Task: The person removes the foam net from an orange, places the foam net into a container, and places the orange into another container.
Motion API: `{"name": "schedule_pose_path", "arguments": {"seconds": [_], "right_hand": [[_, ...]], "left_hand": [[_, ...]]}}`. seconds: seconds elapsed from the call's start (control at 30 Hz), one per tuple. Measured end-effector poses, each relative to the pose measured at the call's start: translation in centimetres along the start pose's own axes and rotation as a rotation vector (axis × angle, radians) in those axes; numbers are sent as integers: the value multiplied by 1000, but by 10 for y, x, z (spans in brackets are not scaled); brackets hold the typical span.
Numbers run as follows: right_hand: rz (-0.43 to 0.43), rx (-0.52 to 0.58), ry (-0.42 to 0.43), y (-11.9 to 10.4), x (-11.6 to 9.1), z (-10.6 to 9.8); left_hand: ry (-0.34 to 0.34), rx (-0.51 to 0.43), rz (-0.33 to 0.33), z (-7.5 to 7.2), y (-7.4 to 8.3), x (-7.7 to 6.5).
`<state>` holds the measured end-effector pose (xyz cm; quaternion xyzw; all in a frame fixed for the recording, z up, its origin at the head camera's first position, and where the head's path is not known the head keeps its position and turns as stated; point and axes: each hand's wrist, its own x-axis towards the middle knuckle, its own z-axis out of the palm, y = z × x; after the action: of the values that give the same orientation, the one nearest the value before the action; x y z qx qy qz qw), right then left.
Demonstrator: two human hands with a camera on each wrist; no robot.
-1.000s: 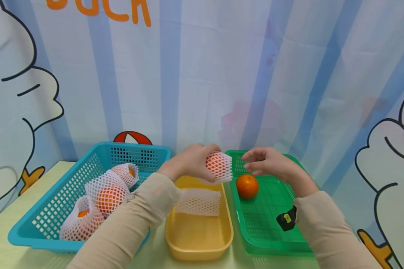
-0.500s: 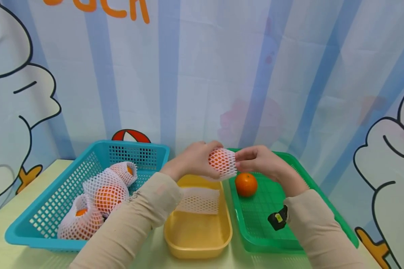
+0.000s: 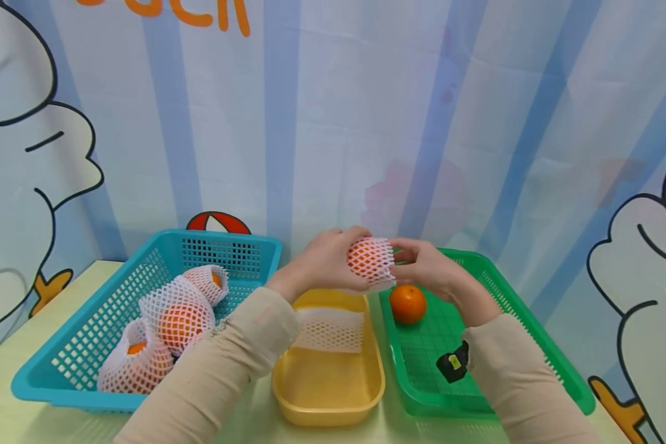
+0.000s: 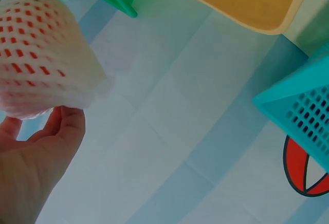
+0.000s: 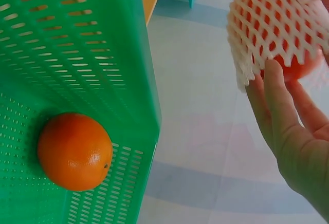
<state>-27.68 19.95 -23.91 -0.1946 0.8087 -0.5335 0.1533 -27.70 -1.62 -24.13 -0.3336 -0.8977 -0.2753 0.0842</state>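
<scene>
My left hand (image 3: 330,259) grips an orange (image 3: 365,256) wrapped in a white foam net (image 3: 385,274), held up above the yellow tub. In the left wrist view its fingers (image 4: 69,124) curl against the netting. From the other side my right hand (image 3: 430,268) pinches the net's open edge with its fingertips. The right wrist view shows its fingers (image 5: 275,85) at the rim of the netting, with orange peel bare beneath. A bare orange (image 3: 407,304) lies in the green basket (image 3: 422,401), below the right hand.
At left the blue basket (image 3: 83,401) holds several oranges in foam nets (image 3: 180,317). Between the baskets stands a yellow tub (image 3: 327,416) with a flattened foam net (image 3: 333,330) inside. A printed curtain (image 3: 338,123) hangs close behind the table (image 3: 102,274).
My right hand has moved left from above the green basket and taken hold of the net's edge. The left hand has shifted slightly up and right with the wrapped orange.
</scene>
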Motion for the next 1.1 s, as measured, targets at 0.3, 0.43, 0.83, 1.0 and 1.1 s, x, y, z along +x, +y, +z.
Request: {"name": "schedule_pose_path", "arguments": {"seconds": [0.3,0.43,0.83,1.0,1.1], "right_hand": [[-64,173,-32,-5,-3,4],[-114,246,-40,-10,-4,7],[-74,208,-9,-3,-3,10],[-51,209,-6,-1,-2,7],[-40,217,3,0,-2,5]], "left_hand": [[113,-109,18,4,18,-1],[152,-140,32,4,26,0],[33,-11,80,6,14,-4],[62,-7,123,6,5,-6],[86,-12,130,7,0,-7]]}}
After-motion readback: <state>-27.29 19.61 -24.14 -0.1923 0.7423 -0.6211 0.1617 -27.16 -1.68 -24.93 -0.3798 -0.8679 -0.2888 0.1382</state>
